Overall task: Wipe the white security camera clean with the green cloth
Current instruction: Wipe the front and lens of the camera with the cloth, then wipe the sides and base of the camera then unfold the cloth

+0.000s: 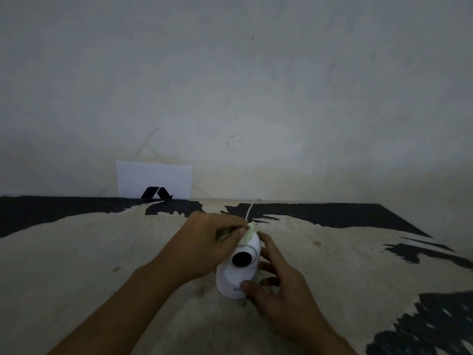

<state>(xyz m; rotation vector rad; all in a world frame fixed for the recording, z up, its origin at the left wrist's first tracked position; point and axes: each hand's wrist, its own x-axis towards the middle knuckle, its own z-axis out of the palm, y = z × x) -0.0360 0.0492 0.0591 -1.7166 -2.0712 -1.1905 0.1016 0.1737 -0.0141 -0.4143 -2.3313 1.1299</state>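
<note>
The white security camera (239, 267) is gripped at its base by the right hand (279, 283); the green cloth (247, 234), pinched in the left hand (204, 247), is pressed against its top.

Two bare forearms enter from the lower edge of the view, each ending in one of the hands. The left hand (204, 245) and the right hand (279, 285) wear nothing: no gloves, rings, watch or bracelet show on the fingers or wrists. No sleeve reaches as far as the visible parts of the forearms, which are uncovered all the way to the edge of the picture. The fingernails look short and unpainted, as on the right thumb (247, 285). The dim light and slight blur hide finer details.
</note>
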